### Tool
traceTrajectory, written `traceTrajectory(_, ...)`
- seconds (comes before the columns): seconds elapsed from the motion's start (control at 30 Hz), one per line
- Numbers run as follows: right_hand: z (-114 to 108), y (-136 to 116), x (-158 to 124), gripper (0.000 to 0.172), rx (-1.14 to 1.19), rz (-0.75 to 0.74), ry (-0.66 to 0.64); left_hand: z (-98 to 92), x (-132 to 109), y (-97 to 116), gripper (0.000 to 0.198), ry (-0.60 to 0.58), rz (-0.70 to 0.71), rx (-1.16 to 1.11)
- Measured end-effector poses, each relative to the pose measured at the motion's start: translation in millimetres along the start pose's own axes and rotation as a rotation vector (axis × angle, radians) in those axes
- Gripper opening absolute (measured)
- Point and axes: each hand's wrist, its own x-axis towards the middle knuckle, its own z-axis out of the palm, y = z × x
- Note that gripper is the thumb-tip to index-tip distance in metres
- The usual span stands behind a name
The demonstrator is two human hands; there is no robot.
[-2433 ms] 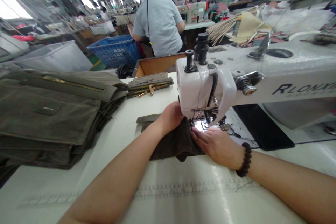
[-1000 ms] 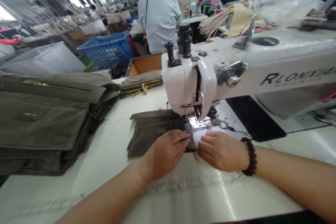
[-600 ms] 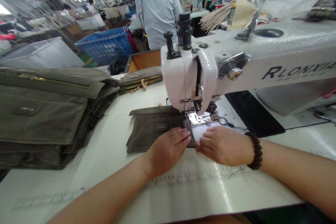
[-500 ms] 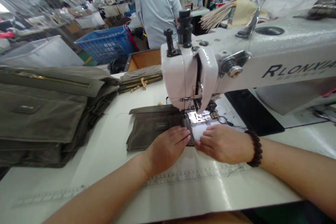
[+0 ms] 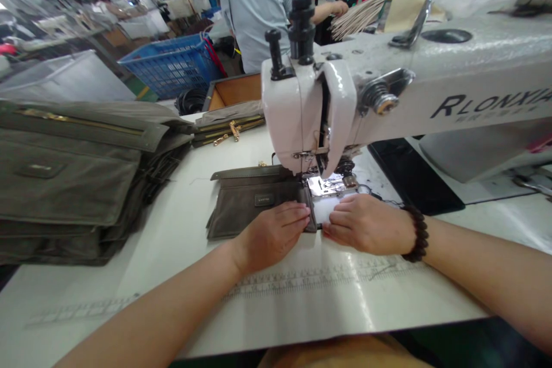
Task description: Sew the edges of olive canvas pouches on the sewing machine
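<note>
olive pouch (image 5: 250, 210) under left hand (image 5: 269, 234), beside right hand (image 5: 366, 224)

Clearance around needle area
Machine head (image 5: 297, 109) blocks above and right; bag stack (image 5: 69, 184) walls the left; bare table (image 5: 172, 264) open between and in front

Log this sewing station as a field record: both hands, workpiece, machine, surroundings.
Left hand: flat on the olive fabric panel, fingers toward its right edge.
Right hand: at the panel's right edge, fingers curled, near the presser foot.
Panel: lies on the white table, far right corner under the sewing machine head.
Left side: stack of like panels.
Behind: zipper strips, blue basket, a person with back turned.
</note>
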Motion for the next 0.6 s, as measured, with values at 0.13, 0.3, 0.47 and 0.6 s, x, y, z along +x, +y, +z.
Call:
traceTrajectory(0.13, 0.2, 0.2, 0.6, 0.021, -0.024, 0.036, 0.059, -0.7, 0.7, 0.3, 0.018, -0.013, 0.016, 0.013)
traceTrajectory(0.3, -1.3, -2.0, 1.5, 0.026, -0.015, -0.014, -0.012, -2.2, 1.4, 2.7, 0.019, -0.048, 0.068, 0.086)
traceTrajectory(0.47, -2.3, -6.9, 2.8, 0.026, -0.032, -0.021, -0.073, -1.9, -2.8, 2.9, 0.023, -0.091, 0.01, 0.099)
traceTrajectory(0.6, -3.4, -10.7, 4.0, 0.026, -0.064, -0.028, -0.093, 0.1, -6.4, 0.9, 0.023, -0.083, 0.015, 0.069)
